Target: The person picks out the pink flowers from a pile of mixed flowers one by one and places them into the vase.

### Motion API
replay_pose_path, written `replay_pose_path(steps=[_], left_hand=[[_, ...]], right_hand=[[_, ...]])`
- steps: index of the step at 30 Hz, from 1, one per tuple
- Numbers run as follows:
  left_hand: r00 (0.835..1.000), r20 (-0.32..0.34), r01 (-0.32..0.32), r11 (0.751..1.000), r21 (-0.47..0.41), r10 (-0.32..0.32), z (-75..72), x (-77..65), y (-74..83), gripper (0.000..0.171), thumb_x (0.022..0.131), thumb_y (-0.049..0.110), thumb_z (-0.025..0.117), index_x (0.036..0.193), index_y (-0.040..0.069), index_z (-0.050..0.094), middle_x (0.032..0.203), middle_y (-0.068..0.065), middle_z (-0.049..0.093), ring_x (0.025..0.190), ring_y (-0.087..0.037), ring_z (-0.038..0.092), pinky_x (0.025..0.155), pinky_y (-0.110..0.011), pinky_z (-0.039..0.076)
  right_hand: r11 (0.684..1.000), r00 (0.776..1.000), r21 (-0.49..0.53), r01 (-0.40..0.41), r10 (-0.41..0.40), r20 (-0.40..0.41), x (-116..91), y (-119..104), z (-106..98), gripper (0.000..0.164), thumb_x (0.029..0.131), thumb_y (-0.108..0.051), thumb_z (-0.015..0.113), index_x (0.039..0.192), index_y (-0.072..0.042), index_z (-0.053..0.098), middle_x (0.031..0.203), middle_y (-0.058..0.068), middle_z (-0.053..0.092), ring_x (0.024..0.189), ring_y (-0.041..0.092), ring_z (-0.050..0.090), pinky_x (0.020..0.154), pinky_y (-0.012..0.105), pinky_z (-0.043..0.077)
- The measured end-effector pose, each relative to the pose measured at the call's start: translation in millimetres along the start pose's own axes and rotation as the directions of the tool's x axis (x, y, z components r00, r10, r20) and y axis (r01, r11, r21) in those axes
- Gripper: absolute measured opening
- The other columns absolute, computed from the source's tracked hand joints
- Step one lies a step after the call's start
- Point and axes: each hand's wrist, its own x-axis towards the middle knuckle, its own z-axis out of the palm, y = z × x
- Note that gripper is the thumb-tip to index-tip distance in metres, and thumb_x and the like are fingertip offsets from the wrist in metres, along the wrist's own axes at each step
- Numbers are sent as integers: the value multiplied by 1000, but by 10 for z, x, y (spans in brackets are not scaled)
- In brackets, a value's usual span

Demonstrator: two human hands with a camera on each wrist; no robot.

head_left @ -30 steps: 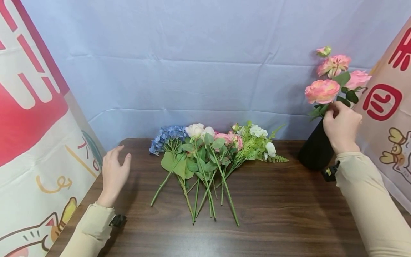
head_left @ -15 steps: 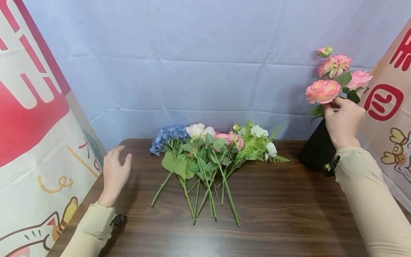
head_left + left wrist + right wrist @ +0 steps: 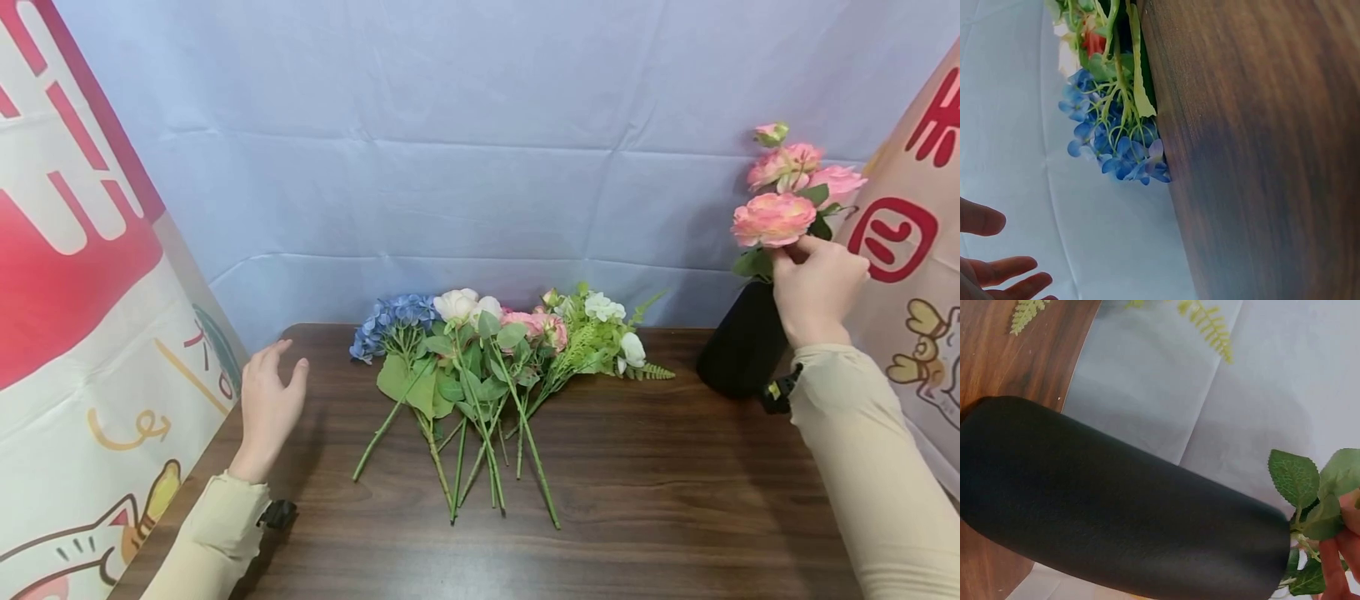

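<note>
At the right, a tall black vase [image 3: 738, 346] stands on the table with several pink flowers [image 3: 774, 220] rising from its mouth. My right hand [image 3: 823, 287] pinches the stem just under the front pink bloom, above the vase rim. In the right wrist view, its fingertips [image 3: 1349, 534] are among green leaves [image 3: 1294, 478] at the vase mouth. Over the table's left side, my left hand [image 3: 272, 408] holds nothing, fingers extended and thumb apart. The blue hydrangea [image 3: 1116, 137] is the flower nearest to it.
Cut flowers lie across the middle of the brown table [image 3: 637, 517]: white blooms [image 3: 456, 305], pink ones [image 3: 551, 329] and green fern sprigs [image 3: 577, 346], their stems toward the front. A pale blue cloth [image 3: 480, 167] hangs behind; printed cloths [image 3: 75, 333] flank both sides.
My right hand has shifted slightly right, and the pink blooms have moved right, the upper ones also lower. The left hand and the flowers on the table stay put.
</note>
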Motion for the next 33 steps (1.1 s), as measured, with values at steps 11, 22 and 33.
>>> replay_pose_path(steps=[11,22,33], left_hand=[[1000,-1,1,1000,0,-1,-7,0,8,42,93,18,55,129,-2,54,136,-24,48,126,-42,39,104,-54,30],[1000,-5,-4,1000,-2,4,-3,-2,-10,42,93,18,56,129,-2,54,135,-25,48,126,-43,39,104,-55,30],[1000,-7,3,1000,0,-3,-16,2,-1,42,92,18,55,129,-2,54,136,-24,48,126,-43,39,104,-54,30]], right_hand=[[993,997,-103,-56,51,-56,83,72,-1,36,93,-39,54,111,-11,67,98,24,68,98,44,52,64,46,30],[971,970,-132,-198,214,118,117,196,-21,46,93,-44,48,118,-9,63,127,20,58,118,48,43,92,58,33],[960,951,-184,-211,245,190,101,234,-5,50,91,-47,49,118,-8,63,124,27,56,115,51,44,88,61,36]])
